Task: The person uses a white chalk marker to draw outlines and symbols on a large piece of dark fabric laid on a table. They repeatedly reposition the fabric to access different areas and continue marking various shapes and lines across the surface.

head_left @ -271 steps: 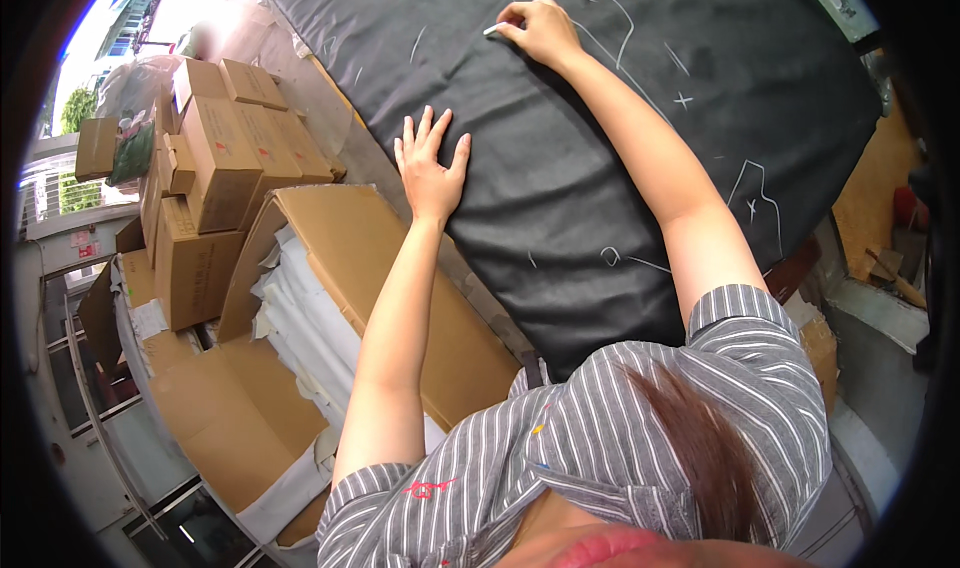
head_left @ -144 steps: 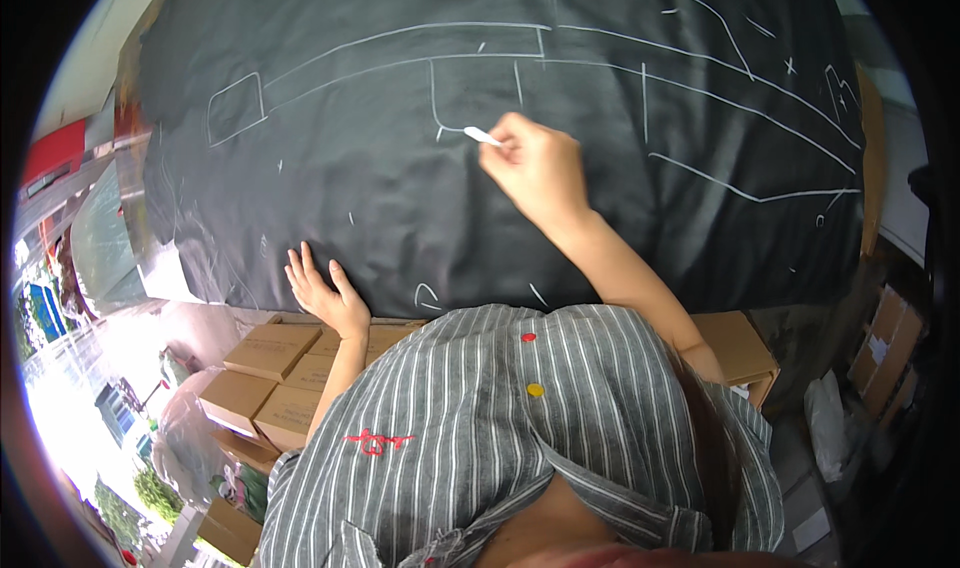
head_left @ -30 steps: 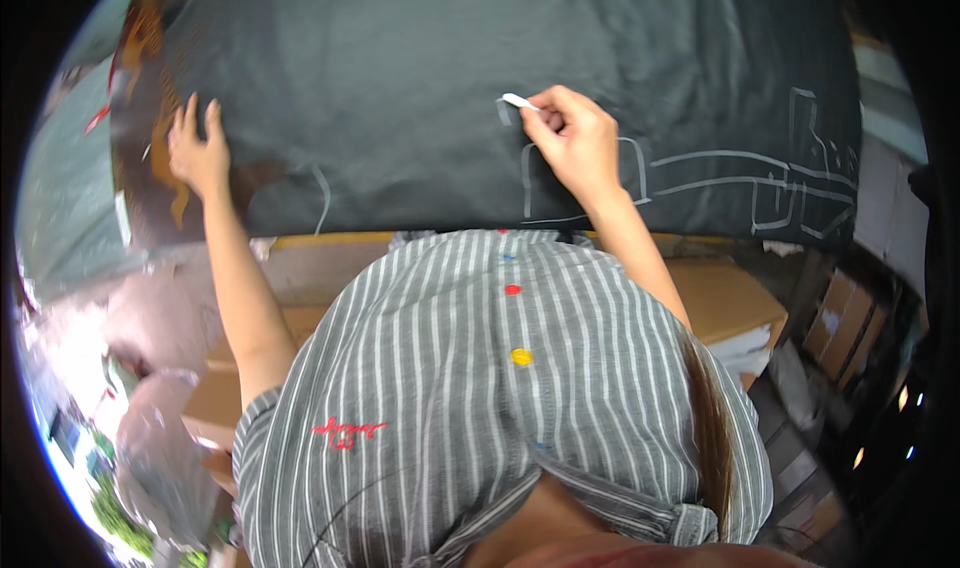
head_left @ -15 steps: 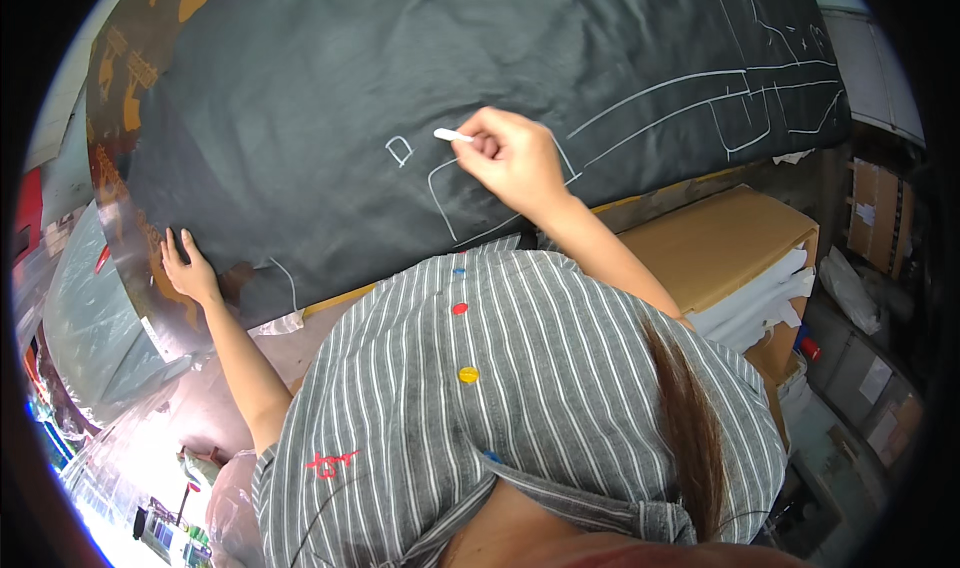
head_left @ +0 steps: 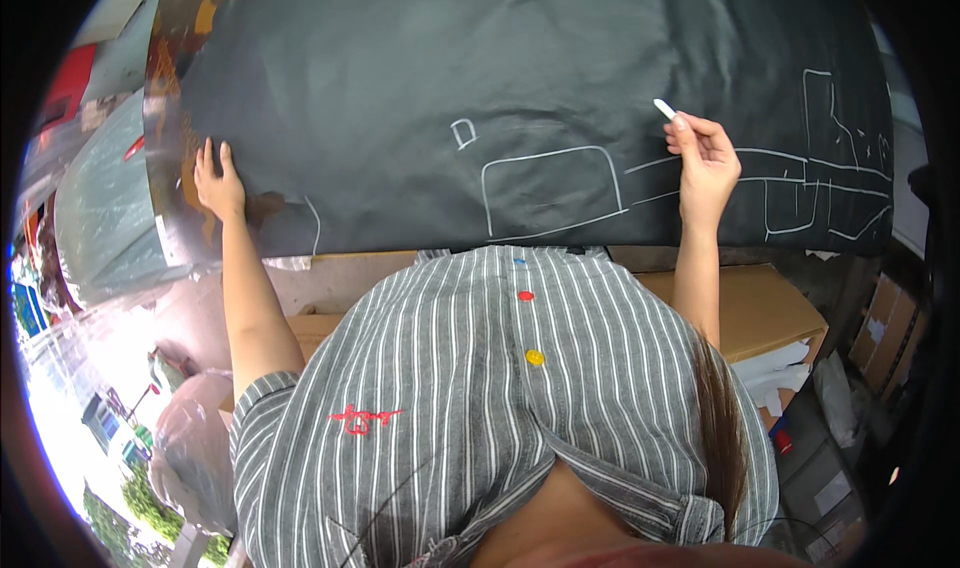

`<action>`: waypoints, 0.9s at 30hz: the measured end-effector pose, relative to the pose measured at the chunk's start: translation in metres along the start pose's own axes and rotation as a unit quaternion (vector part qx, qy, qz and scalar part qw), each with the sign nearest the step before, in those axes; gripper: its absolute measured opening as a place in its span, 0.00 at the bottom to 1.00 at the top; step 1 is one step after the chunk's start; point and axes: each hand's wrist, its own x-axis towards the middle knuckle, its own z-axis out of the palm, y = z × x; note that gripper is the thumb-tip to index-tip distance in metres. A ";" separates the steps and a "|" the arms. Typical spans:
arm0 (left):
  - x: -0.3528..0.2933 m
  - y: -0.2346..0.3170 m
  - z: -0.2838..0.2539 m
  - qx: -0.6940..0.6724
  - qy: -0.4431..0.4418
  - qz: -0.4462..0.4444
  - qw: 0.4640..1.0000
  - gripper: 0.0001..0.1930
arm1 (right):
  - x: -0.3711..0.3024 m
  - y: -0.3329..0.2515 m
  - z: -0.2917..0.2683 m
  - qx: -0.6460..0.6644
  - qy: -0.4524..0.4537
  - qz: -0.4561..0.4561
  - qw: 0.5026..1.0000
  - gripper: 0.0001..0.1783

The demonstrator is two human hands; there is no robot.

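A large sheet of black leather-like material (head_left: 370, 78) covers the work table, marked with white drawn outlines. My right hand (head_left: 707, 173) is closed on a short white stick of chalk (head_left: 664, 110), pinched between thumb and fingers, its tip pointing up and left. That hand is over the right part of the sheet, among long curved lines; I cannot tell whether it touches the surface. My left hand (head_left: 218, 180) lies flat at the sheet's left side, fingers spread, holding nothing. Between the hands are a rounded box outline (head_left: 550, 154) and a small D-like shape (head_left: 463, 134).
Along the left end of the table runs a brown patterned covering (head_left: 165, 98). A cardboard box (head_left: 750, 303) with white sheets (head_left: 775, 368) stands below the table edge at right. Clear plastic wrapping (head_left: 100, 203) is at the left, and a clear bag (head_left: 838, 398) at the far right.
My right hand with the chalk has moved right, off the rounded box outline, which now shows whole. The view has shifted and turned; my left hand stays flat on the sheet.
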 end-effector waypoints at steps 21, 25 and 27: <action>0.002 0.064 0.001 -0.172 0.043 0.042 0.983 0.21 | -0.047 -0.038 0.214 -0.057 -0.330 -0.037 0.941 0.08; -0.008 0.082 0.005 -0.121 0.050 0.079 0.988 0.24 | -0.057 -0.042 0.257 -0.105 -0.353 -0.107 0.924 0.07; -0.008 0.084 0.005 -0.146 0.051 0.072 0.985 0.23 | -0.059 -0.046 0.275 -0.142 -0.342 -0.140 0.918 0.07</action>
